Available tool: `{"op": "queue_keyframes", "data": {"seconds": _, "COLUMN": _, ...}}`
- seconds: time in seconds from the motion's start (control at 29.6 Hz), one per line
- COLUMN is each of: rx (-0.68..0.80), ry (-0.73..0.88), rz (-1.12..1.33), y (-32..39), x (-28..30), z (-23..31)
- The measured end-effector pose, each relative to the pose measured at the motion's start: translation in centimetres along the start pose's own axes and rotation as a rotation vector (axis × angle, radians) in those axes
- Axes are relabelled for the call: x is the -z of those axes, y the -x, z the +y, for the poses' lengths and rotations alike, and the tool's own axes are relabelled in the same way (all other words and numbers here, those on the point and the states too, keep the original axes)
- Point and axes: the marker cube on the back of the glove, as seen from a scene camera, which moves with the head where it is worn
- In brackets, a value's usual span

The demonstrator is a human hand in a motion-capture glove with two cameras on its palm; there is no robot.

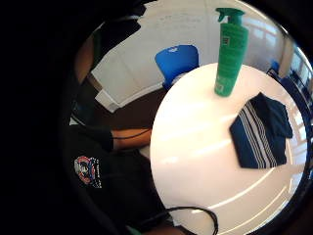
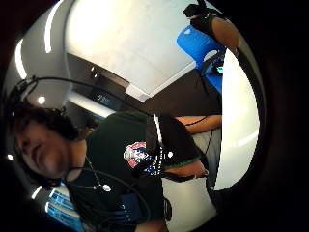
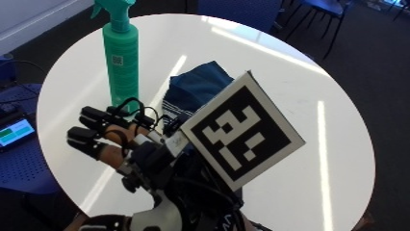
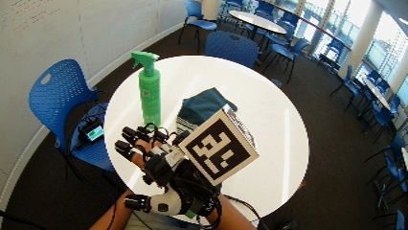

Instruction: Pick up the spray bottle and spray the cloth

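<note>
Your gloved right hand [image 3: 112, 139] hovers above the near edge of the round white surface [image 3: 307, 96], fingers spread and straight — the grip is open and holds nothing. The green spray bottle [image 3: 120, 57] stands upright toward the far-left edge of the surface, well apart from your hand, its trigger head at the top. The folded blue striped cloth [image 3: 195, 86] lies just beside the bottle's base, nearer the middle of the surface, partly hidden in the outside view behind your hand's rig. The pick-up has not started, so the whole task is ahead. The main risk is the bottle itself: it is tall and narrow on a small base, so if your fingertips meet it high up or from the side before they wrap round it, it will likely tip and may roll toward the edge. Come in low on the body and close round it squarely. A second risk — reaching across the cloth could drag it out of place. You also cannot tell from here which way the nozzle will point once lifted; check before squeezing.
</note>
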Motion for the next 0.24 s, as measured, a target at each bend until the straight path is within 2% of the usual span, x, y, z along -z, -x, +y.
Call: {"op": "queue_keyframes", "data": {"seconds": 0.24, "rx": 0.029, "ry": 0.004, "rz": 0.02, "y": 0.74, "x": -0.16, "z": 0.34}}
